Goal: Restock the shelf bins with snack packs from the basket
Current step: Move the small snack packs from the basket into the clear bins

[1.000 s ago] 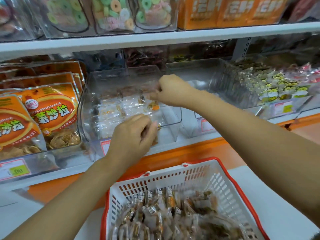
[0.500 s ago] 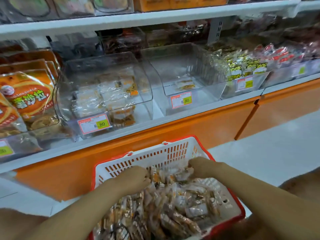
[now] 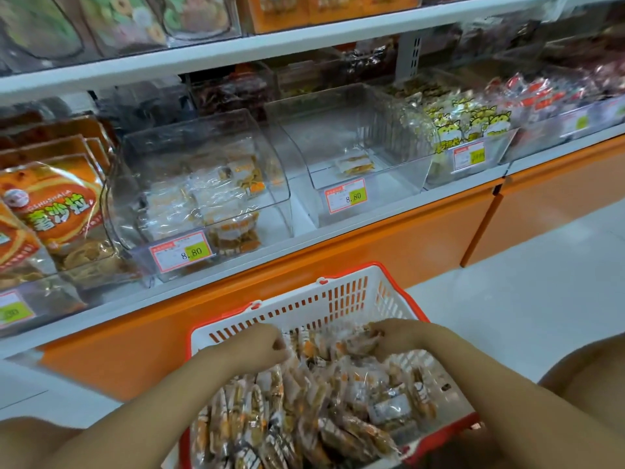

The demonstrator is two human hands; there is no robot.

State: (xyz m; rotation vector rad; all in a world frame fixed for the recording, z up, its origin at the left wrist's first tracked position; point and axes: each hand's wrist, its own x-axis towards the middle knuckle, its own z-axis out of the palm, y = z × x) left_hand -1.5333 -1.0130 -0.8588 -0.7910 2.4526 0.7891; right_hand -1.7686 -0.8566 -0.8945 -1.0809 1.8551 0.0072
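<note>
A white basket with a red rim (image 3: 314,299) sits low in front of me, full of clear-wrapped snack packs (image 3: 304,407). My left hand (image 3: 257,346) is down in the basket's far left part, fingers curled onto packs. My right hand (image 3: 395,335) is at the far right part, fingers curled round a pack. On the shelf, a clear bin (image 3: 203,184) holds several of the same packs. The clear bin (image 3: 355,154) to its right holds one pack (image 3: 355,164).
Orange snack bags (image 3: 57,211) fill the bin at far left. Yellow-printed packs (image 3: 470,126) and red packs (image 3: 541,93) fill bins to the right. Price tags (image 3: 182,252) hang on the bin fronts. An upper shelf board (image 3: 270,45) overhangs. White floor (image 3: 507,299) lies to the right.
Both hands came down from the shelf bin into the basket a second ago. Since half a second ago they have stayed among the packs, with the view shifting slightly.
</note>
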